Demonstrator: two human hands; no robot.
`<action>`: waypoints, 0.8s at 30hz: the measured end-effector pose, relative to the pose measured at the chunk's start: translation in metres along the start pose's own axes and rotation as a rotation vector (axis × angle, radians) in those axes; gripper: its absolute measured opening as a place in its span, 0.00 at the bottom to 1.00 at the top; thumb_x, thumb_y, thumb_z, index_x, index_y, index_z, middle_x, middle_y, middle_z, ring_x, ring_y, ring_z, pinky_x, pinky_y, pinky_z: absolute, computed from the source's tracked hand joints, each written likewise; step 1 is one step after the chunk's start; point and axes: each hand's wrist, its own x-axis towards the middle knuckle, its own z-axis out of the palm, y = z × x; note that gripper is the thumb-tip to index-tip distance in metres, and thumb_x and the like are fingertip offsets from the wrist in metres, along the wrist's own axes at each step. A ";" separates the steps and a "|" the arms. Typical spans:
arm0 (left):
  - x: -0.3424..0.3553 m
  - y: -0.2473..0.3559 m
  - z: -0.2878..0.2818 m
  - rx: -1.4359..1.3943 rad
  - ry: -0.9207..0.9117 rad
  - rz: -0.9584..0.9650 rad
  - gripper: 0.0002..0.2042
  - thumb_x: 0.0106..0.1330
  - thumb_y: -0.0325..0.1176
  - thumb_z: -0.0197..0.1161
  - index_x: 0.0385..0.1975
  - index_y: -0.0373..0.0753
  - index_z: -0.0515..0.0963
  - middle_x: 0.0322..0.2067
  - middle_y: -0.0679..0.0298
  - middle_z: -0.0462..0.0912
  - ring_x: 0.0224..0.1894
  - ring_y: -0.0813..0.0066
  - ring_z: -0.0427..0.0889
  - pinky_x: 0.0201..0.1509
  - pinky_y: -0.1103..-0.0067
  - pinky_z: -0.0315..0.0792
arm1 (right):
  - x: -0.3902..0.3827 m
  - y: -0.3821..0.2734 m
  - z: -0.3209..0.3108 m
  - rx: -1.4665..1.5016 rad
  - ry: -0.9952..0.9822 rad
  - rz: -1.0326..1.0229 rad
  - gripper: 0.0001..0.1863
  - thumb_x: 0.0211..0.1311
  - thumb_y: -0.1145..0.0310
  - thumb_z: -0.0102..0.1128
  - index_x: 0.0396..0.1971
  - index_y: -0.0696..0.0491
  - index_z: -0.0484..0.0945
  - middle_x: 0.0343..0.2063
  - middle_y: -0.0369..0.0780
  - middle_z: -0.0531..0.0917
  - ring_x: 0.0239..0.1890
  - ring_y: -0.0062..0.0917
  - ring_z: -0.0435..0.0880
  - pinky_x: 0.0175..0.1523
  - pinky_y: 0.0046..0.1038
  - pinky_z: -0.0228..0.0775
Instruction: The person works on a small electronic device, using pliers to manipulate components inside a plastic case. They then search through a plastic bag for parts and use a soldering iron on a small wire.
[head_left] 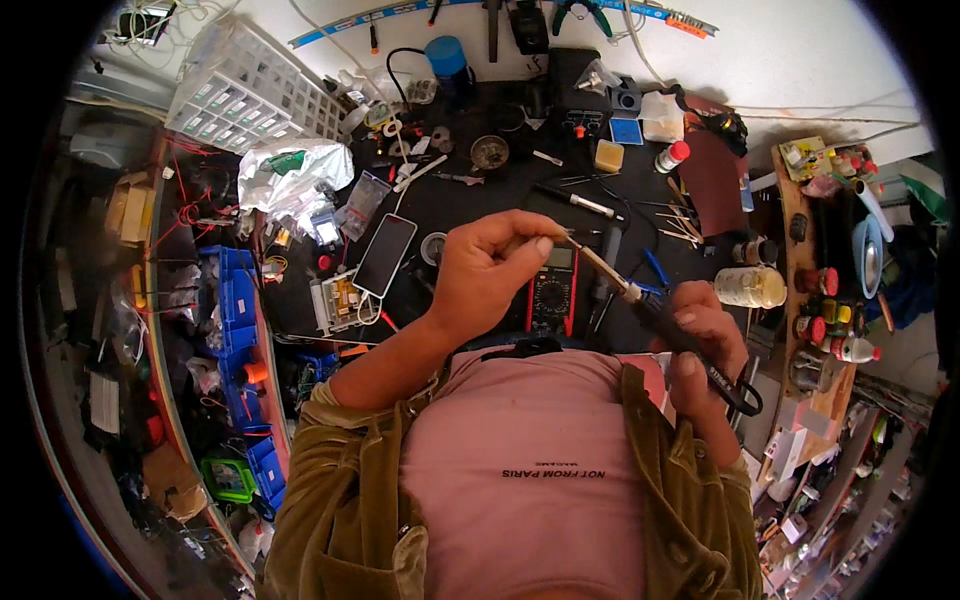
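Observation:
A soldering iron (665, 322) with a black handle and a long metal barrel lies in my right hand (708, 335), whose fingers wrap the handle. It slants up and to the left, and its black cable loops out below. My left hand (485, 270) is closed in a pinch right by the iron's tip. Whatever sits between its thumb and finger is too small to make out, and I cannot tell whether it touches the tip. Under the two hands lies a red and black multimeter (552, 292) on the dark bench (490, 215).
A phone (387, 255) lies left of my left hand, above a small cased circuit board (345, 303). Farther back stand a round metal tin (489, 152), a yellow block (608, 156) and a blue-capped can (447, 65). A jar (750, 287) stands right; blue bins (238, 300) line the left.

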 end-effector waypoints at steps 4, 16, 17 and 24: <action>0.000 0.000 0.000 0.015 -0.003 0.017 0.07 0.58 0.22 0.54 0.34 0.31 0.76 0.29 0.67 0.78 0.30 0.89 0.73 0.33 0.90 0.65 | 0.007 0.005 -0.008 -0.130 -0.106 -0.131 0.17 0.52 0.58 0.57 0.35 0.54 0.70 0.30 0.43 0.71 0.33 0.27 0.69 0.28 0.22 0.69; 0.000 0.002 0.005 -0.008 0.026 0.044 0.06 0.59 0.23 0.54 0.34 0.32 0.76 0.23 0.72 0.75 0.24 0.94 0.66 0.25 0.92 0.59 | 0.020 0.008 -0.011 -0.228 -0.189 -0.327 0.14 0.45 0.67 0.57 0.33 0.54 0.71 0.22 0.40 0.74 0.27 0.31 0.69 0.36 0.32 0.61; 0.000 0.001 0.004 0.000 0.021 0.045 0.06 0.59 0.23 0.54 0.34 0.32 0.76 0.23 0.72 0.75 0.24 0.94 0.66 0.25 0.92 0.60 | 0.021 0.007 -0.012 -0.225 -0.192 -0.335 0.14 0.42 0.70 0.58 0.33 0.55 0.72 0.22 0.40 0.75 0.26 0.31 0.70 0.36 0.32 0.62; 0.001 0.000 0.003 -0.015 -0.001 0.037 0.06 0.59 0.23 0.54 0.34 0.32 0.76 0.23 0.72 0.75 0.24 0.93 0.67 0.26 0.92 0.61 | 0.016 0.010 -0.011 -0.244 -0.161 -0.282 0.14 0.50 0.60 0.57 0.32 0.53 0.70 0.23 0.39 0.72 0.31 0.31 0.66 0.36 0.31 0.59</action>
